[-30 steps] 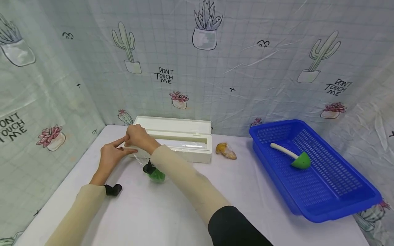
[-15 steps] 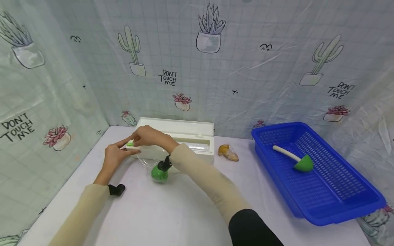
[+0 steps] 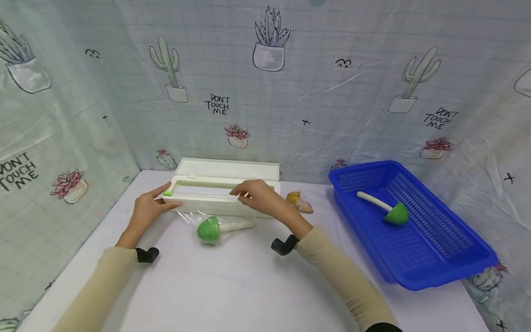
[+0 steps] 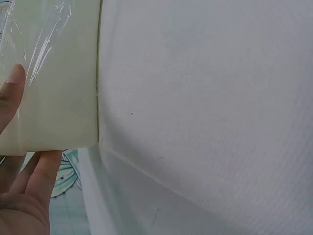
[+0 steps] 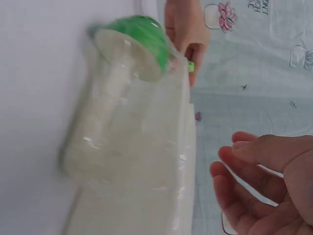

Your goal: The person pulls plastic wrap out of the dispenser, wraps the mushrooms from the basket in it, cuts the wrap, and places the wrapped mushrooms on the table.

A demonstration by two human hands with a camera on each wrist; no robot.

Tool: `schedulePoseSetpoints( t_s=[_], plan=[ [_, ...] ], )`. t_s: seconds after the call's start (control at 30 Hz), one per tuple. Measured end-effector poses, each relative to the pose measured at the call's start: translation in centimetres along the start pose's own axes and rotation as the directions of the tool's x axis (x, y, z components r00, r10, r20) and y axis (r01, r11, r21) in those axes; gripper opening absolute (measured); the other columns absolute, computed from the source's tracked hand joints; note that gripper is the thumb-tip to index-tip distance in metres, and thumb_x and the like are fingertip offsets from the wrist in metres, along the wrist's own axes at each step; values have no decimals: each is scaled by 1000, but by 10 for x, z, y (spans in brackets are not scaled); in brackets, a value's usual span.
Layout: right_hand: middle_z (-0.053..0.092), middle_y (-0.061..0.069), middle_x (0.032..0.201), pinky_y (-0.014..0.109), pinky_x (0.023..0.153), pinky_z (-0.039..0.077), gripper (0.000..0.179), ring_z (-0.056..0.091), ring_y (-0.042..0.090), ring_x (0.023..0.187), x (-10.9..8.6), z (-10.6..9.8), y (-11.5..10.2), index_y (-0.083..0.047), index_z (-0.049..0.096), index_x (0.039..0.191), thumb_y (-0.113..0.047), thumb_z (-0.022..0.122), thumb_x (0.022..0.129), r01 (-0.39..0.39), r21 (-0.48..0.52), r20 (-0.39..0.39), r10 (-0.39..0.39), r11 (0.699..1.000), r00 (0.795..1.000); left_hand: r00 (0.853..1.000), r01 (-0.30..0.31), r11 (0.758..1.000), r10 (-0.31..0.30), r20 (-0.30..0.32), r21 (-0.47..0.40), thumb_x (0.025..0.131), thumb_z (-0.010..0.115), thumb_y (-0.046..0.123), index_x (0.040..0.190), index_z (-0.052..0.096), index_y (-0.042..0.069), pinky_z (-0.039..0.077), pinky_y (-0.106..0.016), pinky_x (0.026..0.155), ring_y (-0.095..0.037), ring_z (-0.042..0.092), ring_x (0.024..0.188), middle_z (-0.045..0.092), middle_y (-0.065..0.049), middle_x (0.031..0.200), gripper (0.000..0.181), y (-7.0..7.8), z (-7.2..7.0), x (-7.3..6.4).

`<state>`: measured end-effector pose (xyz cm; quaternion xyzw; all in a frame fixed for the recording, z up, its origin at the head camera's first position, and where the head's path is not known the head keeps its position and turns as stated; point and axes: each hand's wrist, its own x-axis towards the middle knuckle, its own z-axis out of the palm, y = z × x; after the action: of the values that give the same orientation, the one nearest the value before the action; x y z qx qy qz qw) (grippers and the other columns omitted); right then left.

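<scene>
A white cling film dispenser (image 3: 207, 205) lies along the back of the table with its lid (image 3: 230, 169) raised. My left hand (image 3: 146, 212) grips its left end; the left wrist view shows the thumb (image 4: 12, 93) on the front face and fingers round the end. Beside that hand sits a small green slide cutter (image 3: 168, 193). Over the dispenser's right part hovers my right hand (image 3: 260, 197), fingers loosely bent and holding nothing. In front, a toy mushroom with a green cap (image 3: 209, 229) and pale stem lies under clear film (image 5: 142, 132) that reaches the dispenser.
To the right stands a blue plastic basket (image 3: 448, 272) with another green-capped mushroom (image 3: 397, 213) inside. A yellowish-brown item wrapped in film (image 3: 299, 202) lies between dispenser and basket. Printed cloth (image 3: 307, 92) hangs behind the white table (image 3: 232, 286).
My right hand has moved from the dispenser's left end to its right part, uncovering the mushroom's stem. My left hand has stayed at the left end. The green cutter shows there now.
</scene>
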<state>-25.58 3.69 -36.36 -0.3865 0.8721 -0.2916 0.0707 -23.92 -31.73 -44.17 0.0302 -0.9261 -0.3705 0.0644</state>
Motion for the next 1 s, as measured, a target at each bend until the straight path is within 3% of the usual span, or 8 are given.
schedulePoseSetpoints(
  t_s=[0.1,0.3,0.43,0.57,0.67,0.8,0.9,1.0],
  plan=[
    [73,6,119,22,83,55,25,68,17,104,-15,18,-4,-8,72,124,-6,64,100,68,-39,-17,-69,997,997,999,19,999,-21,45,40,85,82,44,154,41,5,45,-23,64,-26,67,94,66,-32,117,89,3,-4,1],
    [67,4,129,18,98,48,32,62,15,120,-21,62,-22,-12,69,130,-14,70,98,223,-205,22,-223,953,975,992,27,997,-36,120,70,87,80,47,159,27,0,52,-57,94,-54,49,129,37,-38,151,101,17,-7,-2],
    [65,4,129,15,96,48,35,61,14,119,-22,78,-25,-11,70,130,-14,74,95,214,-282,5,-222,935,975,995,-56,995,48,86,86,85,85,34,152,36,-3,41,-68,103,-57,34,138,27,-35,157,91,35,-9,-12],
    [64,4,130,17,95,50,37,63,15,117,-23,82,-25,-11,69,130,-13,75,94,158,-309,-14,-171,938,985,984,-179,978,175,46,112,83,86,24,134,58,-3,33,-74,105,-55,32,139,36,-32,153,64,52,-12,-28],
    [64,4,131,19,94,51,38,63,15,117,-22,82,-26,-11,69,131,-13,74,94,128,-321,-17,-141,939,990,940,-338,935,331,76,104,83,86,15,115,71,3,37,-72,102,-52,42,134,49,-26,145,37,61,-12,-41],
    [65,2,131,20,92,53,36,64,14,115,-21,83,-27,-13,69,132,-13,72,96,90,-341,-15,-101,936,995,825,-551,835,540,167,22,84,82,6,98,78,15,50,-50,98,-39,55,125,61,-13,135,17,69,-4,-56],
    [65,2,130,18,88,53,34,65,13,113,-21,83,-29,-13,70,130,-13,70,97,75,-355,-10,-84,932,996,750,-625,777,623,220,-72,85,80,4,94,77,19,52,-30,94,-34,59,122,62,-10,134,17,71,6,-64],
    [66,1,130,16,84,53,33,67,12,110,-21,84,-31,-14,71,130,-13,68,97,74,-371,-4,-81,926,997,709,-645,751,658,254,-142,85,80,3,93,76,18,52,-22,92,-35,60,121,61,-12,135,18,71,19,-69]
  ],
)
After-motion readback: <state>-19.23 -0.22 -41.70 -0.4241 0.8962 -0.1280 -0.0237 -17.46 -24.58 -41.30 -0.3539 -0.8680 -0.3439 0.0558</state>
